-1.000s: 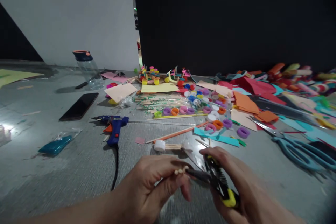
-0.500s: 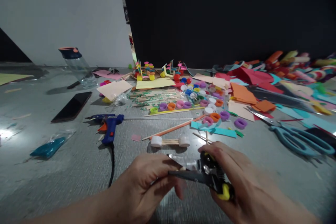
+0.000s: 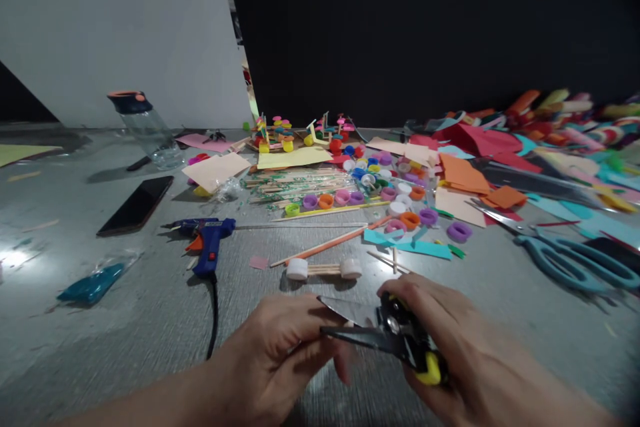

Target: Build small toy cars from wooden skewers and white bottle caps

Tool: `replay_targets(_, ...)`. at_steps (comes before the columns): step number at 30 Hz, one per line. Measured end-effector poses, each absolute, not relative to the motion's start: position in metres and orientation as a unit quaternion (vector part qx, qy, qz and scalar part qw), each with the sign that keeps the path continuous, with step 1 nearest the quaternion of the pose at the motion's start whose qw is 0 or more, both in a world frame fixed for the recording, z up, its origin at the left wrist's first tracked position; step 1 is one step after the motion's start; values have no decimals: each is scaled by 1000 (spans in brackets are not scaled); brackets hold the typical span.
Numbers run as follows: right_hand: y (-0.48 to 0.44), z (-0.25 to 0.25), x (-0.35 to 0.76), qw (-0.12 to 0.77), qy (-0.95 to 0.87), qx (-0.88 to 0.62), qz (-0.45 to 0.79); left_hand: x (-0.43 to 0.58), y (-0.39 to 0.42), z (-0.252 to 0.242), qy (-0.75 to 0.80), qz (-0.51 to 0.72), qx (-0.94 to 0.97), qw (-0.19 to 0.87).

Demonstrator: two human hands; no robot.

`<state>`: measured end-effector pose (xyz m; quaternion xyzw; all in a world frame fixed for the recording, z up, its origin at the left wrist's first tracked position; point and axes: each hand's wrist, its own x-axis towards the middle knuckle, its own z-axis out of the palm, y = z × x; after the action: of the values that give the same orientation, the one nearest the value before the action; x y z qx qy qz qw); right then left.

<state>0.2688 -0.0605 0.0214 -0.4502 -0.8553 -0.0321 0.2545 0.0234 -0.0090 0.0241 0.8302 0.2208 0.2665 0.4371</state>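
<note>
My right hand (image 3: 465, 353) grips black cutters with yellow handles (image 3: 400, 337); the blades are parted and point left. My left hand (image 3: 285, 353) is closed, its fingers pinching something small right at the blades; in the earlier frames it showed as thin wooden sticks, now hidden by the fingers and blades. Just beyond both hands lies a small axle of sticks with two white caps (image 3: 324, 269). An orange stick (image 3: 330, 247) lies past it.
A blue glue gun (image 3: 207, 240) with its black cord lies left of centre. A phone (image 3: 136, 205), a bottle (image 3: 145, 127) and a blue packet (image 3: 93, 283) are further left. Coloured caps (image 3: 380, 203), paper scraps (image 3: 465, 180), stick bundles and blue scissors (image 3: 575, 260) crowd the right.
The sticks' ends showed between my left fingers a second ago; now the cutter blades, opened wider, lie across them. The camera view shifted slightly right and up.
</note>
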Motion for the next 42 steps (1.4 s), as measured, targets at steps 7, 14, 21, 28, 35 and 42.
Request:
replay_targets(7,-62,17,269,239,-847,-474,24,28,-8,25,235,247,796,501)
replay_targets(14,-64,7,274,201,-841,-501,31,35,-13,19,259,232,717,604)
replay_targets(21,-56,14,282,237,-830,-502,53,31,-12,22,255,249,680,641)
replay_targets(28,-60,21,279,235,-852,-467,0,32,-7,30,267,246,739,567)
replay_targets(35,-62,14,283,187,-852,-486,-56,30,-4,32,277,222,753,554)
replay_targets(42,-62,20,284,184,-866,-464,-40,26,-3,41,272,78,658,698)
